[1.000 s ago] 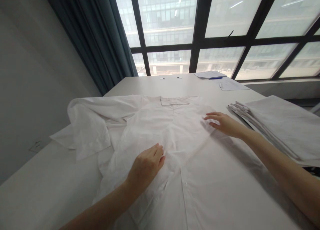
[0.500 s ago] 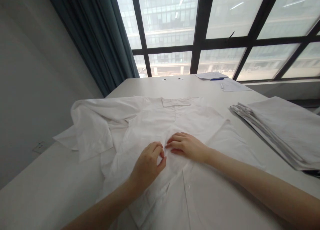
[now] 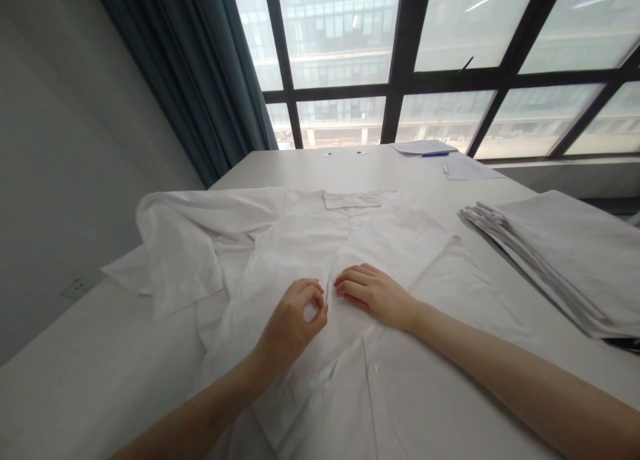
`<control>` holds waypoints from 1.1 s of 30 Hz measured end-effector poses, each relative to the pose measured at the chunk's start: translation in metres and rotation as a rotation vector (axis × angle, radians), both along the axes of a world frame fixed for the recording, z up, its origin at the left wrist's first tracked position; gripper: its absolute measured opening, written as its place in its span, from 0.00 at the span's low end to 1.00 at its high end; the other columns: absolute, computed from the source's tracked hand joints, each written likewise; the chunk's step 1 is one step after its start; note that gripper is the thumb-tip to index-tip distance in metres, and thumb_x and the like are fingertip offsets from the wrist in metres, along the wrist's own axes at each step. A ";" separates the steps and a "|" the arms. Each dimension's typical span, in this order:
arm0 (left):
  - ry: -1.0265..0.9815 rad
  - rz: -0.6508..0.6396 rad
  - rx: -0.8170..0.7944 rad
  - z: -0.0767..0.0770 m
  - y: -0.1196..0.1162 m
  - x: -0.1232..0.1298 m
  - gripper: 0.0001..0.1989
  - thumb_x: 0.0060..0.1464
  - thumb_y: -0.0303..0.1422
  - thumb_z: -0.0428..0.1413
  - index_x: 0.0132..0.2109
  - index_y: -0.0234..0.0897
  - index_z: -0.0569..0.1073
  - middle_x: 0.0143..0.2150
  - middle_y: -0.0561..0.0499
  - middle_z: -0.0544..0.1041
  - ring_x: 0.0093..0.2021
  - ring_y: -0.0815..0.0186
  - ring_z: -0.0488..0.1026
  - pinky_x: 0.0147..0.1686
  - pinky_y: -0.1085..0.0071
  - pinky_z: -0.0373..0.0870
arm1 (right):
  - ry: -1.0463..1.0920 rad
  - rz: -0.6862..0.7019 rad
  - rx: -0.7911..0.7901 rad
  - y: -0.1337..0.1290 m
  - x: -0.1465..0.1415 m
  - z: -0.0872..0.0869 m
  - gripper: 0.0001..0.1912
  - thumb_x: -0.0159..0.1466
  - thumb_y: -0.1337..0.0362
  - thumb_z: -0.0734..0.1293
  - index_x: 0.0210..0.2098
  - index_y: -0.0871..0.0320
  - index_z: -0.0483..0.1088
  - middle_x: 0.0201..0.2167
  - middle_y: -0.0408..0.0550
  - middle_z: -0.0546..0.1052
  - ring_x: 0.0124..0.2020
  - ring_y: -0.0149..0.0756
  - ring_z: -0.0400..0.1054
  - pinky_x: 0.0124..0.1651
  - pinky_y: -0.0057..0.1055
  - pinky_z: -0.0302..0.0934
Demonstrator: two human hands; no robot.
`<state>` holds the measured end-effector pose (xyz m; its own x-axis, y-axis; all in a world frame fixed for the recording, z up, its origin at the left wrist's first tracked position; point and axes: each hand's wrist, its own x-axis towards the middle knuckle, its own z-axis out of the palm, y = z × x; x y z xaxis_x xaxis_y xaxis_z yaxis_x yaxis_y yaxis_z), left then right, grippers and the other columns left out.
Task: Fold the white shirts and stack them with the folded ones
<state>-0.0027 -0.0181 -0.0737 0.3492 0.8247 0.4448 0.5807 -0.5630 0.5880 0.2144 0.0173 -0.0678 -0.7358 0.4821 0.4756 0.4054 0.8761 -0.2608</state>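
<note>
A white garment (image 3: pixel 300 240) with a collar band lies spread over the table, one sleeve folded at the left. Near its middle my left hand (image 3: pixel 299 311) pinches the cloth edge between thumb and forefinger. My right hand (image 3: pixel 371 292) rests palm down just to the right, its fingers bent together on the fabric beside the same front edge. Whether cloth is caught beneath the right fingertips is hidden. Below the hands, the front opening runs toward me, with a small button beside it.
On the right of the white table (image 3: pixel 280 167) lies a stack of folded white cloth (image 3: pixel 575 260). Papers (image 3: pixel 425 147) and a blue pen (image 3: pixel 435 155) are at the far edge. A dark curtain (image 3: pixel 200 80) and windows stand behind.
My left hand has shifted slightly left and its thumb and forefinger have come closer together. My right hand has hardly moved. The camera view has shifted slightly.
</note>
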 end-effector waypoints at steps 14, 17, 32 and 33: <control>0.174 -0.022 0.074 0.003 -0.004 0.002 0.09 0.51 0.21 0.56 0.37 0.39 0.67 0.42 0.47 0.73 0.48 0.58 0.70 0.51 0.57 0.70 | 0.043 -0.054 -0.176 0.003 0.000 -0.002 0.10 0.69 0.66 0.62 0.48 0.56 0.70 0.44 0.51 0.78 0.49 0.40 0.69 0.52 0.39 0.61; 0.247 -0.025 0.133 0.005 -0.006 0.003 0.09 0.52 0.20 0.53 0.37 0.38 0.67 0.40 0.47 0.73 0.49 0.57 0.70 0.51 0.57 0.71 | 0.007 -0.092 -0.147 0.004 -0.002 -0.002 0.08 0.70 0.65 0.61 0.41 0.57 0.72 0.40 0.52 0.76 0.44 0.39 0.68 0.48 0.36 0.62; 0.446 -0.153 0.121 0.001 -0.011 -0.006 0.23 0.58 0.23 0.50 0.61 0.37 0.65 0.62 0.40 0.69 0.62 0.57 0.66 0.60 0.54 0.67 | -0.221 -0.083 0.032 0.010 0.004 0.006 0.10 0.71 0.65 0.60 0.41 0.60 0.72 0.39 0.52 0.74 0.41 0.40 0.65 0.47 0.37 0.60; 0.473 -0.182 0.113 0.002 -0.012 -0.009 0.25 0.59 0.24 0.50 0.63 0.36 0.64 0.64 0.40 0.67 0.64 0.56 0.64 0.61 0.55 0.65 | -0.173 -0.066 -0.018 0.012 0.006 0.005 0.10 0.71 0.65 0.59 0.40 0.59 0.72 0.39 0.52 0.74 0.41 0.39 0.66 0.48 0.36 0.60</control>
<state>-0.0112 -0.0300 -0.0716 0.6672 0.6875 0.2867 0.6547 -0.7248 0.2143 0.2200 0.0294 -0.0625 -0.7725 0.5391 0.3356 0.5017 0.8421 -0.1978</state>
